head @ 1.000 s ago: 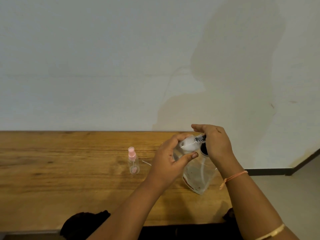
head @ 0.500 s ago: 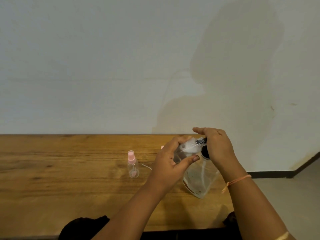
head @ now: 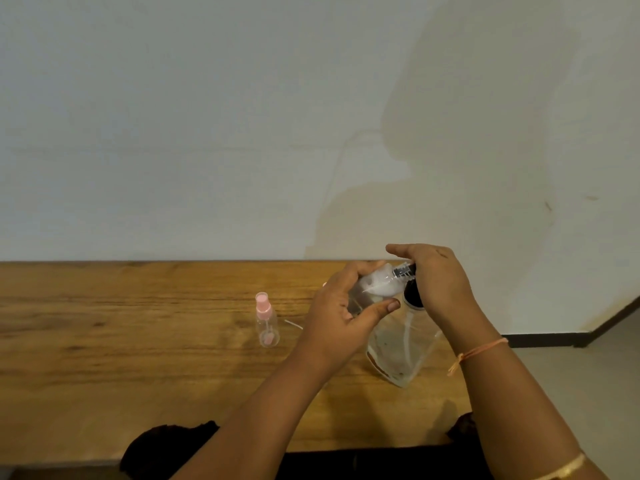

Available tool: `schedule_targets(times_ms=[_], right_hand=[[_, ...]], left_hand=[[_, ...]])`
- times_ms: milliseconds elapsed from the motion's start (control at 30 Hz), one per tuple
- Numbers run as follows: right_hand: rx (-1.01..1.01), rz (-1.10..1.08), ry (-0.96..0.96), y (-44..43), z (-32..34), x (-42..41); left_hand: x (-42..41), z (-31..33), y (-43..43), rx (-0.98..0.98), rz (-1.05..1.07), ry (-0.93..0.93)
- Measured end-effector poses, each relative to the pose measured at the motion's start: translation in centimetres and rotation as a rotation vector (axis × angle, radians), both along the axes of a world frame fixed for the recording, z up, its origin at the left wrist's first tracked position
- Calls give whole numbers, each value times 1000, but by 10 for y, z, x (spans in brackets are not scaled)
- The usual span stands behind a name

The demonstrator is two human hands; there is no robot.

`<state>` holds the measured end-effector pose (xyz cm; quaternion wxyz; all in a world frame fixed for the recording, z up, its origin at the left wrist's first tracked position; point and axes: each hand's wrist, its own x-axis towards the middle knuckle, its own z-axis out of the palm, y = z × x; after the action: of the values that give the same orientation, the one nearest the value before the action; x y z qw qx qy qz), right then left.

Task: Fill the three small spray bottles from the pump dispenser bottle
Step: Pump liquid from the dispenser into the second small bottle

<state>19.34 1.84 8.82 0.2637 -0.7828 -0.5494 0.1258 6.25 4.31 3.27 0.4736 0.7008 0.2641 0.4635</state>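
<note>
My left hand (head: 341, 320) grips a small clear spray bottle (head: 379, 289), tilted with its open mouth against the black nozzle (head: 403, 271) of the pump dispenser bottle (head: 401, 351). The dispenser is clear, with a black collar and a dip tube inside, and stands near the table's right end. My right hand (head: 438, 282) rests on top of its pump head, fingers stretched out over it; the thumb is hidden. A second small spray bottle (head: 266, 320) with a pink sprayer cap stands upright to the left. A pink tip (head: 324, 285) peeks out behind my left hand.
The wooden table (head: 121, 341) runs along a white wall (head: 207, 133). A thin white tube (head: 293, 323) lies on the wood between the pink-capped bottle and my left hand. The table's right end is just past the dispenser, with floor (head: 588, 375) beyond it.
Both hands keep the same hold at the nozzle; only the view shifts slightly.
</note>
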Motion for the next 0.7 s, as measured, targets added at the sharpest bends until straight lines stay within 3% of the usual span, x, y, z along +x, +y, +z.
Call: schedule_targets(times_ms=[67, 200, 300, 333, 600, 700], right_hand=[[-61, 18, -74, 0, -2, -1], [1, 5, 72, -2, -1, -2], [103, -36, 418, -3, 5, -3], [111, -13, 448, -3, 4, -4], [27, -39, 270, 1, -6, 0], [49, -27, 287, 0, -8, 0]], left_hand=[[0, -3, 0, -8, -5, 14], [-1, -1, -1, 25, 2, -7], [-1, 1, -1, 32, 4, -23], [-1, 0, -1, 29, 2, -26], [2, -5, -1, 2, 9, -7], [1, -3, -2, 12, -7, -26]])
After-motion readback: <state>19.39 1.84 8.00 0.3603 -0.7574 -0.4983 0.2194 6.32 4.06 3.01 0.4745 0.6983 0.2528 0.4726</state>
